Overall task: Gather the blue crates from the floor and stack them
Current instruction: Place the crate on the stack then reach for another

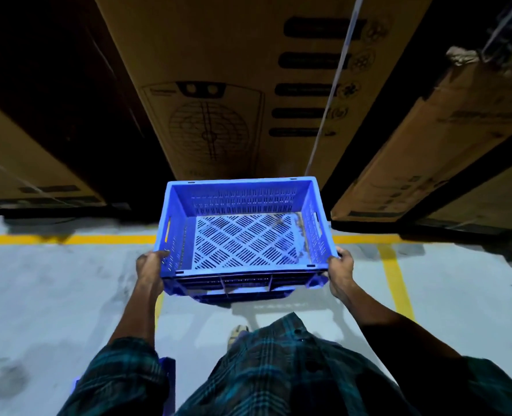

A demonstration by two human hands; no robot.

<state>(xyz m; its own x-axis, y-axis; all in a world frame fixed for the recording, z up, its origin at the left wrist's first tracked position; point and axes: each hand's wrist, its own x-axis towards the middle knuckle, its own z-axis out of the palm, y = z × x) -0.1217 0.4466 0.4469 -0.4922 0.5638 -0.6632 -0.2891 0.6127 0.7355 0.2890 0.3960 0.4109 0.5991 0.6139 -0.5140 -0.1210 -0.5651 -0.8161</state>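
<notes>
I have one blue crate (245, 232) up off the floor (54, 295), carried level in front of me at about waist height. My left hand (150, 267) grips its near left corner and my right hand (341, 273) curls round the near right corner, so both hands are busy and neither is free. The crate is empty (its slotted base shows through, a little dusty). Ahead stand tall cardboard cartons (227, 85), one printed with a fan drawing, behind a yellow floor line (69, 239). Low at my left side, just past my plaid shirt (278, 370), a sliver of blue (167, 373) peeks out; it may be another crate or the stack, but too little shows to say. So I judge the job is midway at best: this crate is gathered but not yet set on any stack, and I see no finished stack here
</notes>
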